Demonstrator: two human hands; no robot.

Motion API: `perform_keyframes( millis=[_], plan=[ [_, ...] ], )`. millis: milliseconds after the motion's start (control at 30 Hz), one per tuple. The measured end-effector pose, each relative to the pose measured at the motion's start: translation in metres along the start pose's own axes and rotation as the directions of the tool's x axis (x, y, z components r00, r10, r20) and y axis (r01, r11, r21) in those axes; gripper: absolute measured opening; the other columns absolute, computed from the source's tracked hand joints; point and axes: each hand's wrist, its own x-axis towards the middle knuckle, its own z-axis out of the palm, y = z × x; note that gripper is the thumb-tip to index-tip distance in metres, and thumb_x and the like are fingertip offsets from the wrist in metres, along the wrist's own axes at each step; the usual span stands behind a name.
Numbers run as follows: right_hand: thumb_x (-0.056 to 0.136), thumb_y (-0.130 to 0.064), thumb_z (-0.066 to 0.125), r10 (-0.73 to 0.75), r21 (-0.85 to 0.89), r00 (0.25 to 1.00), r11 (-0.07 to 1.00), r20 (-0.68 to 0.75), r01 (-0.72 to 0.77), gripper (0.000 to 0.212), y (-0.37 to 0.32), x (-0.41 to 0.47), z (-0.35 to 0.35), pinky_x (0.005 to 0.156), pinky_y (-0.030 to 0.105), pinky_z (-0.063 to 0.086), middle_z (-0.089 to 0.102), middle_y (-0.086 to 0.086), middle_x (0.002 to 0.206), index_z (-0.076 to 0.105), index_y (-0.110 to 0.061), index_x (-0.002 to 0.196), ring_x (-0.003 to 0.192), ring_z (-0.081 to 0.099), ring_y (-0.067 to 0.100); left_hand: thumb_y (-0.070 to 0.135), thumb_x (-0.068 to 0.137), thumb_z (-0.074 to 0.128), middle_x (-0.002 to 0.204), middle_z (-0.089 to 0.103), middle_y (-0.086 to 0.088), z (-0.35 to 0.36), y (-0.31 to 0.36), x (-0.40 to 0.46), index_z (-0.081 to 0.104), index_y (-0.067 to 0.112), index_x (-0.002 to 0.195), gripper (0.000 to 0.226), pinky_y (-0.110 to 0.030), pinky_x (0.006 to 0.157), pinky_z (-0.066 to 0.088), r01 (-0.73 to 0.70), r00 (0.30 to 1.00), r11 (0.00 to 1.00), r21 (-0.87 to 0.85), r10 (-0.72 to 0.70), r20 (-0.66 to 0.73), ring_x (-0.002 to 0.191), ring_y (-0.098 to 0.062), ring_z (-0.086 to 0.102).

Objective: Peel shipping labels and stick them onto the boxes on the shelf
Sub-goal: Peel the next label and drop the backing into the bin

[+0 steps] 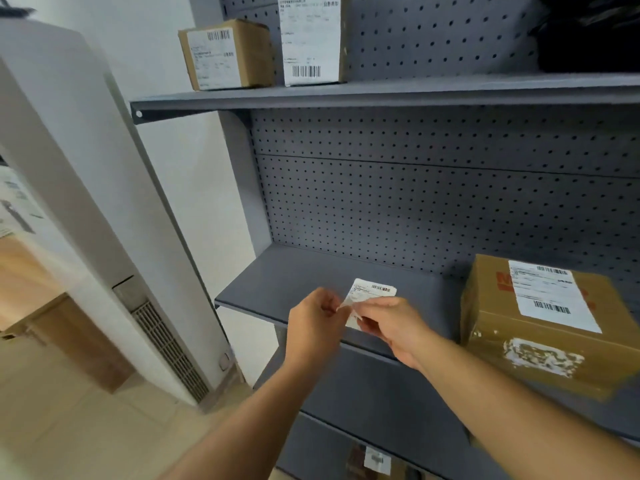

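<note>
step: a shipping label is being peeled in front of the middle shelf.
left hand: fingertips pinched on the label's lower-left corner.
right hand: pinched on the label's lower edge.
label axis: long side run from 7 to 1 o'clock.
target: the box at 3 o'clock is already labelled; the right hand is judged nearer.

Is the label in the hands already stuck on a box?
No. The label is held by both the left hand and right hand, touching no box.
</note>
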Motion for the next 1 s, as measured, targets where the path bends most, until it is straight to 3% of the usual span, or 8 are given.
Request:
perform_keyframes(
  millis=[167,267,367,467,600,733,833,1000],
  plan=[
    [0.079,0.001,0.074,0.031,0.043,0.999,0.999,0.036,-0.032,0.012,0.020,-0.010,0.006,0.093,0.043,0.060,0.080,0.015,0.097,0.080,0.001,0.090,0.083,0.073,0.025,0.030,0.087,0.072,0.069,0.070,0.012,0.001,0.003,-0.033,0.070,0.028,0.075,0.012,-0.020,0.057,0.047,0.069,0.995,0.996,0.050,-0.065,-0.072,0.067,-0.004,0.064],
    [0.087,-0.004,0.074,0.068,0.112,0.987,0.990,0.145,-0.085,0.014,0.035,-0.019,0.002,0.087,0.037,0.062,0.078,0.017,0.106,0.077,0.002,0.100,0.088,0.074,0.023,0.032,0.089,0.070,0.082,0.077,0.016,-0.006,-0.001,-0.058,0.081,0.029,0.093,0.012,-0.017,0.066,0.054,0.046,0.999,0.994,0.099,-0.045,-0.011,0.074,0.002,0.069],
    [0.090,-0.004,0.072,0.105,0.063,0.967,0.990,0.231,-0.122,0.013,0.050,-0.031,0.000,0.079,0.029,0.061,0.079,0.018,0.102,0.077,0.003,0.100,0.086,0.076,0.020,0.027,0.090,0.071,0.092,0.081,0.010,-0.011,-0.013,-0.076,0.082,0.027,0.096,0.013,-0.029,0.080,0.060,0.038,0.999,0.985,0.169,-0.043,0.029,0.081,-0.004,0.072],
    [0.088,0.002,0.073,0.140,0.008,0.945,0.989,0.294,-0.149,0.012,0.065,-0.042,0.004,0.075,0.026,0.060,0.079,0.014,0.094,0.075,0.004,0.099,0.082,0.075,0.018,0.032,0.083,0.074,0.087,0.076,0.007,-0.019,-0.027,-0.093,0.071,0.027,0.098,0.016,-0.039,0.077,0.061,0.142,0.989,0.977,0.159,-0.146,0.010,0.081,-0.013,0.072],
    [0.086,0.003,0.073,0.203,-0.114,0.918,0.978,0.340,-0.174,0.008,0.088,-0.050,0.015,0.072,0.029,0.059,0.077,0.014,0.090,0.074,-0.001,0.093,0.076,0.070,0.021,0.034,0.085,0.077,0.104,0.075,0.002,-0.022,-0.049,-0.120,0.073,0.023,0.111,0.028,-0.036,0.081,0.061,0.158,0.987,0.963,0.219,-0.163,0.007,0.086,-0.013,0.073],
    [0.086,-0.003,0.076,0.268,-0.266,0.895,0.948,0.357,-0.178,0.017,0.117,-0.061,0.025,0.081,0.037,0.062,0.077,0.019,0.100,0.072,0.002,0.102,0.078,0.069,0.023,0.034,0.093,0.065,0.089,0.078,-0.002,-0.027,-0.071,-0.143,0.076,0.018,0.095,0.019,-0.032,0.070,0.055,0.187,0.976,0.919,0.347,-0.215,0.045,0.081,-0.019,0.070],
    [0.090,-0.002,0.072,0.309,-0.304,0.886,0.930,0.346,-0.206,0.011,0.141,-0.072,0.035,0.072,0.034,0.064,0.074,0.014,0.085,0.067,-0.002,0.100,0.068,0.069,0.020,0.029,0.094,0.059,0.082,0.075,-0.004,-0.030,-0.094,-0.157,0.074,0.018,0.089,0.019,-0.029,0.060,0.044,0.247,0.947,0.877,0.412,-0.309,0.091,0.074,-0.023,0.066],
    [0.092,-0.001,0.068,0.420,-0.320,0.837,0.894,0.352,-0.314,0.004,0.181,-0.080,0.056,0.088,0.037,0.061,0.069,0.018,0.086,0.069,0.003,0.091,0.082,0.068,0.026,0.021,0.088,0.067,0.084,0.076,0.000,-0.039,-0.138,-0.183,0.075,0.017,0.087,0.009,-0.021,0.060,0.045,0.405,0.894,0.861,0.306,-0.443,0.063,0.074,-0.015,0.066]
  ],
)
